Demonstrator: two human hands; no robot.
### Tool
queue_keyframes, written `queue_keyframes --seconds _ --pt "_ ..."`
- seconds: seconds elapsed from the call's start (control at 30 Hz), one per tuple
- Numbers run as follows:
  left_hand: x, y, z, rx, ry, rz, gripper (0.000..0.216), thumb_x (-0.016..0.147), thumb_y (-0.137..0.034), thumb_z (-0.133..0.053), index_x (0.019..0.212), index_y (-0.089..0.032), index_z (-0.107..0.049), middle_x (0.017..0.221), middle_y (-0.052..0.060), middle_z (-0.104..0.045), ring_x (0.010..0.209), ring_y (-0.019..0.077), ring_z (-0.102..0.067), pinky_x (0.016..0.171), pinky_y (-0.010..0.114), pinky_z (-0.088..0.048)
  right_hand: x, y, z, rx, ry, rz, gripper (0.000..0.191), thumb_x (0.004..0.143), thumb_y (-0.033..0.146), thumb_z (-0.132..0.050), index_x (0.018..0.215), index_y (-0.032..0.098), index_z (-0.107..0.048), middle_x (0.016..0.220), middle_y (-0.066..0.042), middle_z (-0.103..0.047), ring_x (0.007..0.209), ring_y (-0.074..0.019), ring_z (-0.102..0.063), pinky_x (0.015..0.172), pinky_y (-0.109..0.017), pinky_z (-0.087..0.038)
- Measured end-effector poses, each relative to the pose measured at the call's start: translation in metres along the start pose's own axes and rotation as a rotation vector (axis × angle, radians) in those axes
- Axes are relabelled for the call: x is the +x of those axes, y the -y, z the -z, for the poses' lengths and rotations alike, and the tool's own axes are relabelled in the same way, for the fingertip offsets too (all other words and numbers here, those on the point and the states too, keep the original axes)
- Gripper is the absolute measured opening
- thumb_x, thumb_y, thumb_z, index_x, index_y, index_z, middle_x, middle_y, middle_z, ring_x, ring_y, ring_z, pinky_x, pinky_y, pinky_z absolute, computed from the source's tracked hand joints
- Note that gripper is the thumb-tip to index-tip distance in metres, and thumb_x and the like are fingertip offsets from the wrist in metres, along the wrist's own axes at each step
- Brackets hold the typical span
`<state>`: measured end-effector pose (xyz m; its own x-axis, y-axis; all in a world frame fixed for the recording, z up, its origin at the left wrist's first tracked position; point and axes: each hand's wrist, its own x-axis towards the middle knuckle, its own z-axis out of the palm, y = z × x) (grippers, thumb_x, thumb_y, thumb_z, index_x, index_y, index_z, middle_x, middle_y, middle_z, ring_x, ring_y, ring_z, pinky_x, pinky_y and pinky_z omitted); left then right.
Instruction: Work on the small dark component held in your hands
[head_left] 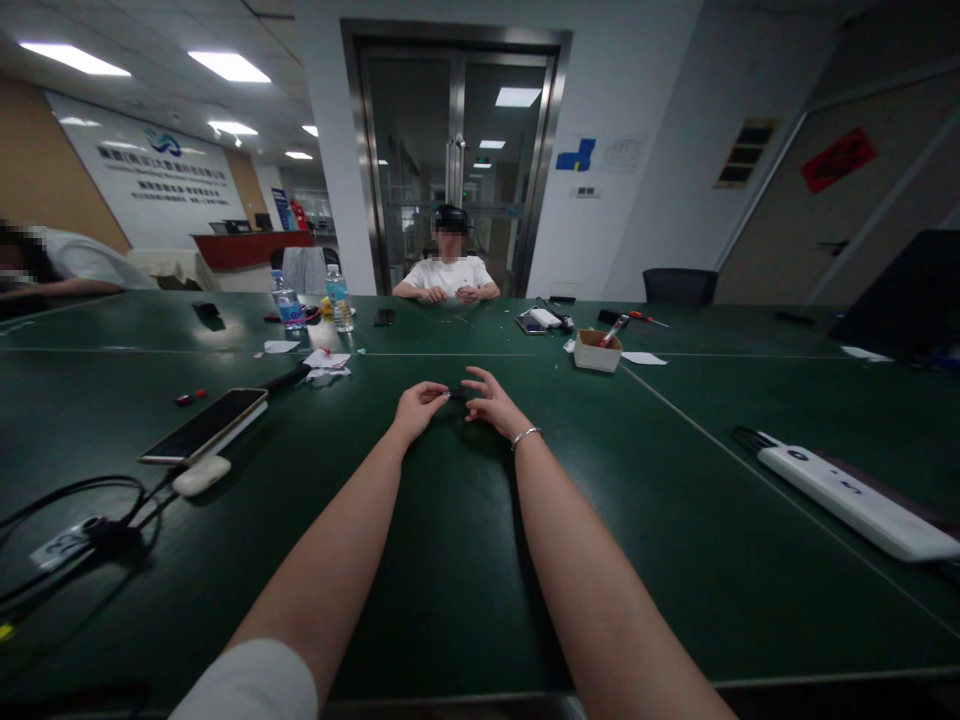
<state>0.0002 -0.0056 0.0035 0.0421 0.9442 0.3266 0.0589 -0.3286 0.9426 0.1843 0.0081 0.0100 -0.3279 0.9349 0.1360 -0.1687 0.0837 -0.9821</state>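
Both my arms reach forward over the dark green table. My left hand is closed in a pinch, thumb against fingers, on a small dark object with a shiny bit at its left end. It is too small and blurred to name. Just right of it is my right hand, with a bracelet at the wrist. Its fingers are apart and curve toward the object; whether a fingertip touches it, I cannot tell.
To the left lie a phone, a white mouse-like piece and black cables. A small box, two bottles and paper scraps stand or lie farther back. At right is a white power bank-like bar. A person sits opposite.
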Motion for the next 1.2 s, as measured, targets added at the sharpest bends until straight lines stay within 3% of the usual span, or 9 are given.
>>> queue_keyframes --seconds 0.07,0.2,0.33,0.5,0.63,0.8,0.97,1.1,1.2 --pt "-0.0001 -0.0004 0.0004 0.005 0.003 0.002 0.028 0.066 -0.028 -0.073 0.09 -0.015 -0.067 0.094 0.008 -0.07 0.088 0.0194 -0.066 0.09 0.04 -0.048 -0.0001 0.0015 -0.0007 0.001 -0.027 -0.042 0.058 0.072 0.018 -0.07 0.124 0.026 -0.047 0.088 0.001 -0.066 0.043 -0.0038 -0.054 0.051 -0.023 -0.056" --pt "-0.0007 -0.0028 -0.0001 0.016 0.008 0.003 0.027 0.066 -0.028 -0.074 0.088 -0.015 -0.067 0.092 0.008 -0.071 0.087 0.0196 -0.066 0.091 0.041 -0.048 0.0007 0.0026 -0.0026 -0.116 -0.041 -0.077 0.024 0.084 0.029 -0.059 0.102 0.013 -0.057 0.066 -0.002 -0.065 0.034 -0.0036 -0.043 0.037 -0.018 -0.047" --pt "-0.0013 -0.0047 -0.0006 0.032 -0.021 0.004 0.027 0.066 -0.029 -0.074 0.088 -0.015 -0.067 0.092 0.009 -0.071 0.087 0.0201 -0.067 0.091 0.041 -0.048 -0.0004 0.0046 -0.0033 -0.038 -0.034 -0.036 0.061 0.07 0.013 -0.07 0.124 0.028 -0.045 0.092 0.001 -0.065 0.042 -0.0032 -0.053 0.047 -0.021 -0.055" --pt "-0.0002 -0.0019 -0.0006 0.033 -0.019 -0.007 0.027 0.066 -0.029 -0.074 0.087 -0.015 -0.067 0.091 0.009 -0.071 0.086 0.0203 -0.067 0.09 0.042 -0.048 -0.0003 0.0053 -0.0038 -0.128 -0.045 -0.09 0.022 0.083 0.022 -0.057 0.104 0.015 -0.057 0.079 -0.004 -0.065 0.036 -0.0026 -0.045 0.039 -0.019 -0.05" --pt "0.0011 0.0002 0.0002 0.033 -0.048 -0.008 0.027 0.065 -0.029 -0.074 0.087 -0.015 -0.068 0.092 0.009 -0.071 0.087 0.0201 -0.066 0.091 0.041 -0.048 -0.0007 0.0047 -0.0025 -0.05 -0.003 -0.023 0.064 0.07 0.01 -0.069 0.126 0.03 -0.045 0.113 -0.004 -0.063 0.047 -0.0029 -0.056 0.047 -0.02 -0.055" --pt "-0.0001 -0.0022 -0.0007 0.034 -0.036 -0.004 0.025 0.066 -0.027 -0.074 0.087 -0.015 -0.067 0.09 0.008 -0.071 0.085 0.0193 -0.066 0.09 0.04 -0.048 0.0014 0.0034 -0.0034 -0.136 -0.031 -0.129 0.027 0.087 0.032 -0.056 0.107 0.014 -0.057 0.087 -0.009 -0.069 0.038 -0.0034 -0.047 0.037 -0.018 -0.049" --pt "0.0009 -0.001 0.0001 0.04 -0.064 -0.014 0.024 0.066 -0.027 -0.074 0.086 -0.015 -0.067 0.092 0.009 -0.071 0.087 0.0196 -0.066 0.091 0.041 -0.048 0.0001 0.0045 -0.0022 -0.049 -0.007 -0.056 0.064 0.073 0.014 -0.069 0.129 0.031 -0.043 0.117 -0.006 -0.061 0.05 -0.0037 -0.06 0.049 -0.02 -0.056" --pt "0.0021 0.0009 0.0007 0.046 -0.053 -0.018 0.024 0.067 -0.028 -0.073 0.086 -0.016 -0.068 0.09 0.008 -0.07 0.085 0.0197 -0.066 0.089 0.041 -0.049 0.0019 0.0038 -0.0038 -0.14 -0.067 -0.141 0.027 0.089 0.031 -0.054 0.109 0.014 -0.056 0.08 -0.007 -0.068 0.038 -0.0048 -0.05 0.038 -0.018 -0.049" --pt "0.0015 -0.0007 0.0006 0.056 -0.068 -0.023 0.023 0.067 -0.027 -0.073 0.086 -0.016 -0.067 0.091 0.008 -0.07 0.086 0.0194 -0.066 0.089 0.04 -0.049 0.0025 0.0032 -0.0042 -0.109 -0.026 -0.072 0.032 0.082 0.018 -0.062 0.113 0.019 -0.055 0.088 -0.004 -0.068 0.04 -0.0035 -0.052 0.042 -0.018 -0.052"
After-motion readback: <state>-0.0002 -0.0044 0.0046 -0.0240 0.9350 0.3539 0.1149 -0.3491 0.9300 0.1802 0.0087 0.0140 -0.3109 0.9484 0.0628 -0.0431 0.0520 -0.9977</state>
